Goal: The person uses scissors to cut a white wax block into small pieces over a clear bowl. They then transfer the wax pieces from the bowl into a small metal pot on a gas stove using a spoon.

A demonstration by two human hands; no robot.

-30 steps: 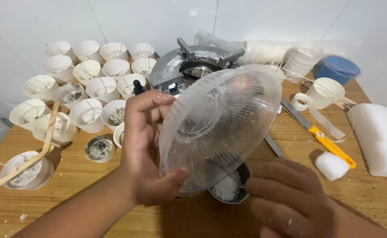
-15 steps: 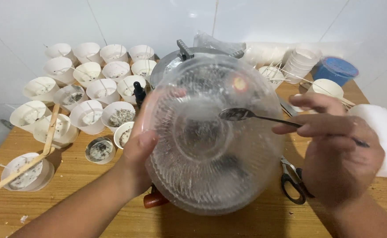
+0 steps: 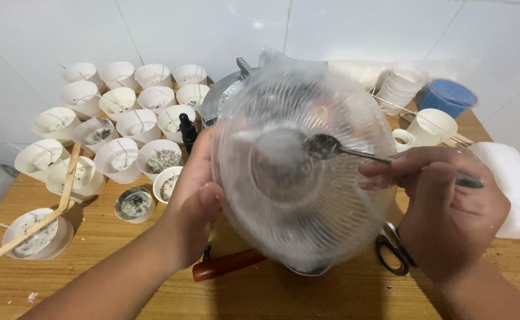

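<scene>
**A:** What's the biggest thing in view?

**B:** The wooden table [image 3: 331,296], running edge to edge under everything, against a white tiled wall [image 3: 343,29].

**A:** And on it?

**B:** Front and centre, a clear ribbed glass bowl [image 3: 298,172], tipped up on its edge so its inside faces the camera. It is held above the table, hiding most of a round metal pan [image 3: 221,98] behind it. A reddish-brown handle [image 3: 227,265] pokes out beneath the bowl.

**A:** Who holds the bowl?

**B:** The left hand [image 3: 198,198] grips its left rim, thumb on the near face, fingers curled round the back.

**A:** The other hand?

**B:** The right hand [image 3: 450,204] is closed around the handle of a metal spoon [image 3: 331,148], whose head is inside the bowl, close to or touching the centre of the glass; I cannot tell which.

**A:** What surrounds that?

**B:** To the left, a cluster of white paper cups [image 3: 123,127], some speckled with dark bits, and long wooden sticks [image 3: 29,234] lying across the nearest ones. A small dark dropper bottle [image 3: 187,131] stands just beside the left hand. On the right, a white foam block [image 3: 518,186], a blue lidded tub [image 3: 447,98], a stack of white cups [image 3: 402,86], and black scissor handles [image 3: 390,249] below the right hand.
</scene>
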